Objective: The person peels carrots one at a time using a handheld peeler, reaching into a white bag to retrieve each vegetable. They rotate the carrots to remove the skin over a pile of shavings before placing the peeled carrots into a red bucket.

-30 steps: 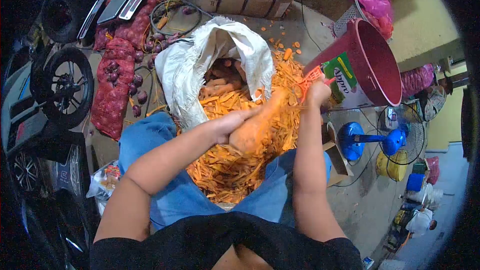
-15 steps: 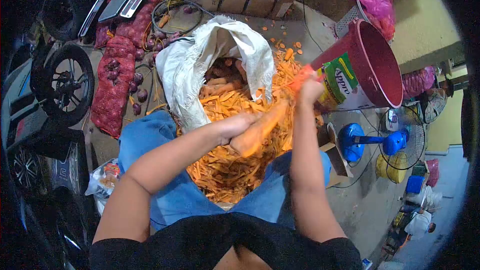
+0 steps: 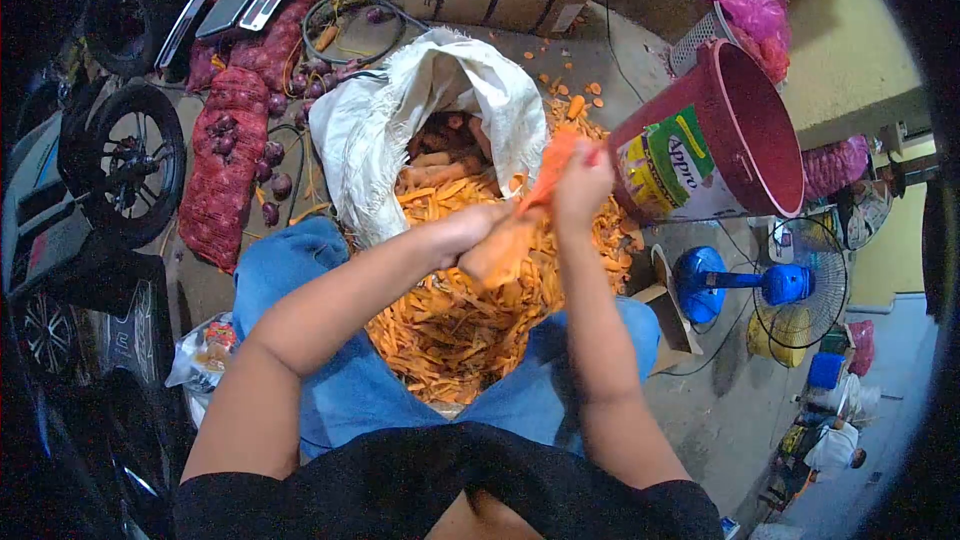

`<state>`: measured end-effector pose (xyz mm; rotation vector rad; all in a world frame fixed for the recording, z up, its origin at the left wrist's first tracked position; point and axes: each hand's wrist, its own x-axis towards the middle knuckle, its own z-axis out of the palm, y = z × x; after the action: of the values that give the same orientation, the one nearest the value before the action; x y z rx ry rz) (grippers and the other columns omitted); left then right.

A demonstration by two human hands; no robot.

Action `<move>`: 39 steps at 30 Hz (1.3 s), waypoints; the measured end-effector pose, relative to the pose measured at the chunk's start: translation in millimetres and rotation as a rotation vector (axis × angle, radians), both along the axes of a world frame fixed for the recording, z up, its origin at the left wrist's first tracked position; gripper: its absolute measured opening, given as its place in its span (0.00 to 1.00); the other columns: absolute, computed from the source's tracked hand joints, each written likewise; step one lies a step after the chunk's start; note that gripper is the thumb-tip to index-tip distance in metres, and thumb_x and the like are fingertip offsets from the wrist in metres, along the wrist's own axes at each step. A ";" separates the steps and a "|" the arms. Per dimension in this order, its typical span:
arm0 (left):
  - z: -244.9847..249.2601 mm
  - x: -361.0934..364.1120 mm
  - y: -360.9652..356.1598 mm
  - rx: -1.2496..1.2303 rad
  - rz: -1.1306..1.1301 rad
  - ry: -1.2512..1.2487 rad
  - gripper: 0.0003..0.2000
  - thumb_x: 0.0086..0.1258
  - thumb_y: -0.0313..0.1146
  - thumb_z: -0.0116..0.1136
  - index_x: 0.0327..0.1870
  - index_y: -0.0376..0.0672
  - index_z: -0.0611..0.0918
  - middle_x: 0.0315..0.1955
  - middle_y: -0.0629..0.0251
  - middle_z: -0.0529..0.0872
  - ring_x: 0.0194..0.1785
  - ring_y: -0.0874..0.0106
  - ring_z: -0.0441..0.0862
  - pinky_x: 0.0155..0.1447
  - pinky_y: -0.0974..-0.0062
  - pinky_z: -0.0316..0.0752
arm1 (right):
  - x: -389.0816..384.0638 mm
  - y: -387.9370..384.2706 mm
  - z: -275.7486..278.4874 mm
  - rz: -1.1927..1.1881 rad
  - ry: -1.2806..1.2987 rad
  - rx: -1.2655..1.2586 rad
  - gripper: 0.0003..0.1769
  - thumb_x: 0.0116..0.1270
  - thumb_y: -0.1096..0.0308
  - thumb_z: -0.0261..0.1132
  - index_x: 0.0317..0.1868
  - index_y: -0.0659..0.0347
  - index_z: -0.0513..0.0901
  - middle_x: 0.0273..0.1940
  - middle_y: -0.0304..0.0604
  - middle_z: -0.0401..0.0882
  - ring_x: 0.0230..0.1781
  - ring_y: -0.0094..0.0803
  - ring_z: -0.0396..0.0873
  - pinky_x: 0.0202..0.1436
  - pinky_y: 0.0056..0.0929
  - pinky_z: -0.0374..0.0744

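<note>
A large carrot (image 3: 497,258), partly peeled and smeared by motion, is gripped in my left hand (image 3: 468,234), its thick end pointing toward me. My right hand (image 3: 582,192) is closed round an orange-red peeler (image 3: 552,162), which is blurred and lies along the carrot's far part; its blade cannot be made out. Under both hands spreads a deep heap of orange carrot peelings (image 3: 450,325) between my knees. Just beyond, a white woven sack (image 3: 365,155) lies with its mouth toward me, and unpeeled carrots (image 3: 435,168) show inside.
On the right, a dark red bucket (image 3: 640,140) leans on its side, near a blue fan (image 3: 705,285) and a cardboard box (image 3: 675,315). Red net sacks of onions (image 3: 225,180), a scale (image 3: 240,0) and a motorbike wheel (image 3: 130,165) are at left. A person (image 3: 833,450) is far right.
My right hand has come left and nearer to me with the peeler, from beside the bucket to over the carrot. The left hand with the carrot has shifted slightly.
</note>
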<state>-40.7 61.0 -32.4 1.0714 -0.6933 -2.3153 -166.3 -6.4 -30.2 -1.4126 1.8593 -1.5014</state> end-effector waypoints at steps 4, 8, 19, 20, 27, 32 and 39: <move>28.8 1.7 15.3 -0.060 -0.075 0.000 0.15 0.65 0.43 0.34 0.42 0.44 0.71 0.31 0.68 0.77 0.31 0.77 0.75 0.35 0.79 0.71 | -83.5 -55.2 -38.3 -0.463 0.002 0.040 0.13 0.56 0.67 0.53 0.20 0.67 0.71 0.18 0.41 0.72 0.18 0.31 0.69 0.25 0.31 0.68; -1.9 12.1 -7.9 0.090 0.094 0.142 0.16 0.64 0.44 0.35 0.44 0.44 0.70 0.33 0.69 0.77 0.33 0.78 0.75 0.38 0.79 0.71 | -29.7 -12.3 25.6 -0.073 -0.508 0.027 0.11 0.58 0.65 0.52 0.25 0.64 0.72 0.19 0.35 0.69 0.18 0.23 0.66 0.22 0.24 0.65; 12.9 -0.9 11.4 -0.138 -0.056 -0.103 0.16 0.64 0.41 0.35 0.43 0.42 0.72 0.36 0.66 0.77 0.35 0.77 0.75 0.40 0.80 0.69 | -38.9 -25.8 6.3 -0.162 -0.101 0.081 0.12 0.59 0.67 0.50 0.25 0.69 0.71 0.20 0.44 0.73 0.21 0.30 0.71 0.26 0.27 0.69; 16.3 -0.5 12.8 -0.124 -0.060 -0.092 0.17 0.63 0.42 0.38 0.45 0.41 0.71 0.39 0.66 0.76 0.39 0.76 0.75 0.45 0.79 0.68 | -61.2 -37.5 -11.1 -0.259 -0.114 0.086 0.11 0.58 0.68 0.50 0.26 0.68 0.72 0.21 0.42 0.73 0.21 0.29 0.71 0.26 0.26 0.69; -9.9 11.3 -18.5 0.171 0.280 0.126 0.17 0.64 0.43 0.34 0.44 0.43 0.70 0.39 0.64 0.76 0.41 0.74 0.74 0.47 0.77 0.68 | 7.7 21.7 23.5 0.241 -0.371 0.038 0.09 0.57 0.69 0.51 0.29 0.67 0.73 0.22 0.37 0.71 0.22 0.24 0.68 0.25 0.24 0.67; -0.8 3.9 -6.8 0.077 0.255 0.067 0.16 0.66 0.40 0.31 0.46 0.42 0.70 0.40 0.65 0.75 0.42 0.76 0.73 0.46 0.78 0.68 | 28.8 32.1 20.1 0.193 -0.060 -0.023 0.12 0.59 0.65 0.50 0.27 0.67 0.71 0.20 0.40 0.70 0.20 0.27 0.67 0.25 0.27 0.66; 15.4 6.7 3.3 0.003 -0.053 0.053 0.18 0.64 0.42 0.35 0.45 0.39 0.70 0.35 0.63 0.77 0.35 0.74 0.76 0.42 0.75 0.71 | -73.7 -43.2 -18.5 -0.317 -0.270 0.070 0.16 0.59 0.62 0.50 0.26 0.69 0.73 0.24 0.47 0.74 0.21 0.34 0.70 0.27 0.32 0.67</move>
<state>-34.1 64.3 -16.9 1.0008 -0.7055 -2.3816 -239.9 -49.6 -48.7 -0.8616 2.0043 -1.6572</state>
